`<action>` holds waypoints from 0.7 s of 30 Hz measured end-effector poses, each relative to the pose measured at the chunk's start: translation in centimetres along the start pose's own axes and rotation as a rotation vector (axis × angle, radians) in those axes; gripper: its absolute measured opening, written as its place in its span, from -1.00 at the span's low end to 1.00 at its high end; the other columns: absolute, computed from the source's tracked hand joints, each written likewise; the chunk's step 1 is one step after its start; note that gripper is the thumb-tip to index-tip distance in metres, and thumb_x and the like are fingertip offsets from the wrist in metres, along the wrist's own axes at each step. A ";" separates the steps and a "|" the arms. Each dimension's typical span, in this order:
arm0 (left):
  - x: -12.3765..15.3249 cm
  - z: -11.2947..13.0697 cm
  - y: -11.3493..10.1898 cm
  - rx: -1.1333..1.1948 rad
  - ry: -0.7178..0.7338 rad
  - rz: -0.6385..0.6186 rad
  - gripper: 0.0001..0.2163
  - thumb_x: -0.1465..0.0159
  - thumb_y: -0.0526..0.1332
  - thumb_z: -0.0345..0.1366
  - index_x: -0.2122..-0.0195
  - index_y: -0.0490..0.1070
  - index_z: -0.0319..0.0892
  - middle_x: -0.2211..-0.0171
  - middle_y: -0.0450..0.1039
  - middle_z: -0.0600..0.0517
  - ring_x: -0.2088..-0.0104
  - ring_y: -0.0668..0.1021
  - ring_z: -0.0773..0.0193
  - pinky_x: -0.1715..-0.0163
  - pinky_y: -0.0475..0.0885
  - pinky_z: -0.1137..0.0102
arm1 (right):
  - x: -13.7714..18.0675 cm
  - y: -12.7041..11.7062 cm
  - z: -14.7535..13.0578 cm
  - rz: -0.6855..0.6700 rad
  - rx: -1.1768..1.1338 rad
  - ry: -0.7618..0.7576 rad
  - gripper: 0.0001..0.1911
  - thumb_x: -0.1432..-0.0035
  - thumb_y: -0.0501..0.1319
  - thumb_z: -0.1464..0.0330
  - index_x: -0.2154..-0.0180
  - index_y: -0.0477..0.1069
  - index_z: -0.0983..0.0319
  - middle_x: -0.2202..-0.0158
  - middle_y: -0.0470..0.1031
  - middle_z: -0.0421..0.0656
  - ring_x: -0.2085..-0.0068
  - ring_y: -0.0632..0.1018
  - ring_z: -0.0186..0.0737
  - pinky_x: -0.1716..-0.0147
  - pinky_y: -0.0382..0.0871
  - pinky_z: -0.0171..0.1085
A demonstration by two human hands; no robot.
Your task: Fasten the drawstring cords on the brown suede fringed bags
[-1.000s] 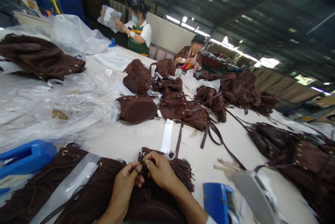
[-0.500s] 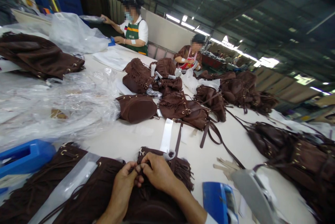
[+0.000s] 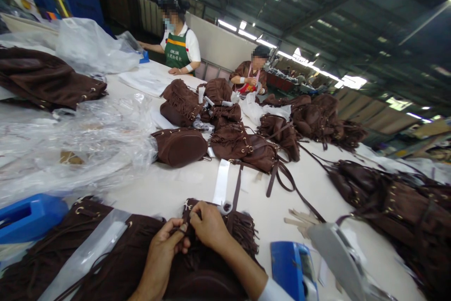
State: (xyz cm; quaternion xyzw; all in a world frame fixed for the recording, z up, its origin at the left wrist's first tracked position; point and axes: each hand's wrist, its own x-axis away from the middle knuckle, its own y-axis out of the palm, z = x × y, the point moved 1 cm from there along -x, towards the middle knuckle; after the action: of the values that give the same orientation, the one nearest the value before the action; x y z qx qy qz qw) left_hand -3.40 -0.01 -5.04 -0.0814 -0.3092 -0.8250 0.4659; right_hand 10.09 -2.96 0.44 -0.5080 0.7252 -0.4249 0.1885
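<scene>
A dark brown fringed drawstring bag lies right in front of me, with metal eyelets along its top edge. My left hand is closed, thumb and fingertips pinching a thin brown cord at the bag's mouth. Close beside it, my right hand is also closed, its fingers curled at the same cord; the fingertips are partly hidden. A white paper strip sticks out beyond the bag, next to a brown strap. To the left lies another fringed bag with a clear plastic strip across it.
Blue tape dispensers stand at left and right, near a grey tool. Crumpled clear plastic covers the left. More brown bags pile up mid-table. Two people work across the table, one in a green apron.
My hands have moved slightly apart at the cord. The person in the green apron has turned towards the table and lowered an arm onto it. The view has shifted a little.
</scene>
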 end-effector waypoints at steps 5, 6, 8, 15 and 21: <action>0.5 0.1 0.2 -0.071 0.018 -0.059 -0.78 -0.13 0.35 -0.14 0.34 0.47 -0.18 0.62 0.40 0.12 0.58 0.42 0.36 0.55 0.32 0.50 | 0.0 0.3 0.2 0.026 0.053 0.041 -0.85 -0.18 0.09 0.49 0.30 0.43 0.28 0.35 0.56 -0.06 0.29 0.53 -0.19 0.31 0.26 -0.30; 0.5 0.1 0.2 -0.083 0.029 -0.077 -0.78 -0.13 0.35 -0.14 0.34 0.47 -0.18 0.62 0.41 0.12 0.58 0.42 0.36 0.55 0.32 0.49 | 0.0 0.4 0.1 0.024 0.059 0.053 -0.84 -0.18 0.08 0.50 0.30 0.44 0.30 0.35 0.56 -0.05 0.30 0.54 -0.19 0.31 0.27 -0.29; 0.5 0.1 0.2 -0.064 0.038 -0.082 -0.78 -0.13 0.36 -0.14 0.33 0.48 -0.17 0.58 0.43 0.12 0.56 0.43 0.36 0.53 0.34 0.49 | -0.1 0.5 0.0 0.037 0.033 0.055 -0.84 -0.18 0.09 0.50 0.31 0.44 0.31 0.35 0.56 -0.04 0.29 0.54 -0.19 0.30 0.29 -0.30; 0.3 0.4 0.4 0.069 -0.009 0.020 -0.71 -0.08 0.38 -0.08 0.31 0.49 -0.20 0.47 0.50 0.05 0.51 0.51 0.31 0.52 0.41 0.46 | 0.7 0.0 0.3 -0.216 -0.494 0.049 -0.70 -0.33 0.02 0.29 0.01 0.42 0.16 0.41 0.50 -0.26 0.58 0.43 -0.40 0.55 0.29 -0.41; 0.4 0.6 0.7 -0.055 0.023 0.057 -0.72 -0.08 0.36 -0.07 0.36 0.50 -0.20 0.56 0.47 0.07 0.54 0.50 0.31 0.54 0.40 0.47 | 1.1 -0.9 -0.2 -0.048 -0.248 -0.105 -0.89 -0.20 0.16 0.42 0.32 0.47 0.18 0.37 0.52 -0.26 0.36 0.50 -0.34 0.33 0.29 -0.39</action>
State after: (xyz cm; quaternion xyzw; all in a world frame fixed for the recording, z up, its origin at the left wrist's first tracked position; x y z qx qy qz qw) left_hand -3.11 -0.17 -4.09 -0.0934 -0.2784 -0.8206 0.4903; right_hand 10.00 -3.96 1.50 -0.5662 0.7489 -0.3093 0.1516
